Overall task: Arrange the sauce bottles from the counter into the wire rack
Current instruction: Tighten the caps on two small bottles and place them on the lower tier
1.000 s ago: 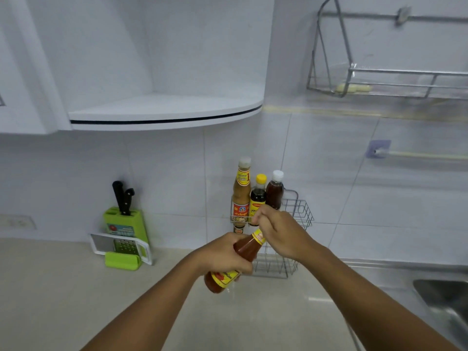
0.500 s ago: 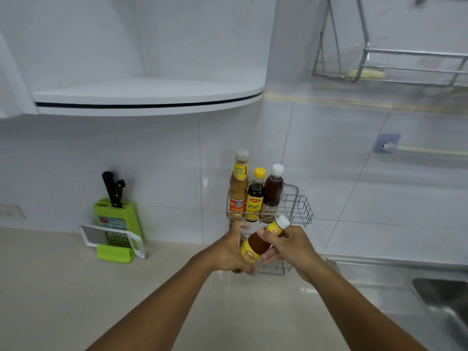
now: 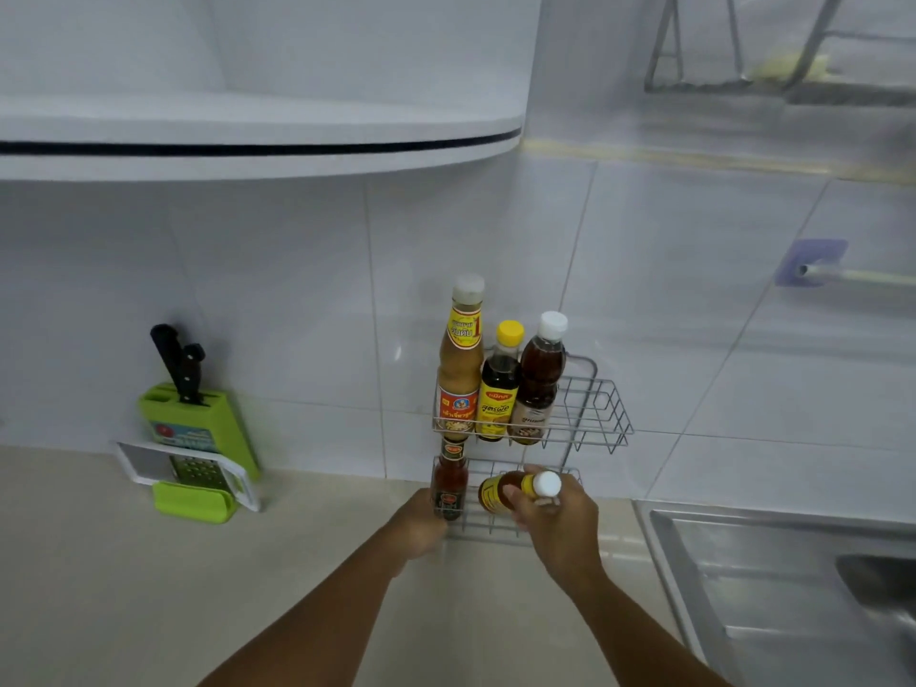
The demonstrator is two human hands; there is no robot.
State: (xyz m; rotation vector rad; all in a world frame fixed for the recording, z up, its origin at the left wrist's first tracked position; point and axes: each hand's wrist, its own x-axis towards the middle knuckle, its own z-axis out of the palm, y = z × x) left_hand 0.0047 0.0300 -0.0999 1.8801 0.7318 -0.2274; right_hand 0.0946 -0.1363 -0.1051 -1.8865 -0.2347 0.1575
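Observation:
A two-tier wire rack (image 3: 605, 414) stands against the tiled wall. Its upper tier holds a tall tan sauce bottle (image 3: 459, 359), a dark bottle with a yellow cap (image 3: 500, 389) and a brown bottle with a white cap (image 3: 540, 379). A small red sauce bottle (image 3: 449, 483) stands at the left of the lower tier. My right hand (image 3: 562, 525) grips a brown bottle with a yellow label and white cap (image 3: 515, 489), tilted, at the lower tier beside the red one. My left hand (image 3: 421, 530) is curled at the rack's front left corner, below the red bottle; its grip is hidden.
A green knife block (image 3: 198, 428) with a grater (image 3: 196, 471) leaning on it stands on the beige counter (image 3: 148, 587) to the left. A steel sink (image 3: 773, 587) lies to the right. A curved white shelf (image 3: 248, 141) overhangs above, and a hanging dish rack (image 3: 743, 81) is at top right.
Both hands moved forward to the rack. The yellow-labelled bottle went from in front of the rack into the lower tier, now in my right hand alone; my left hand slid to the rack's corner.

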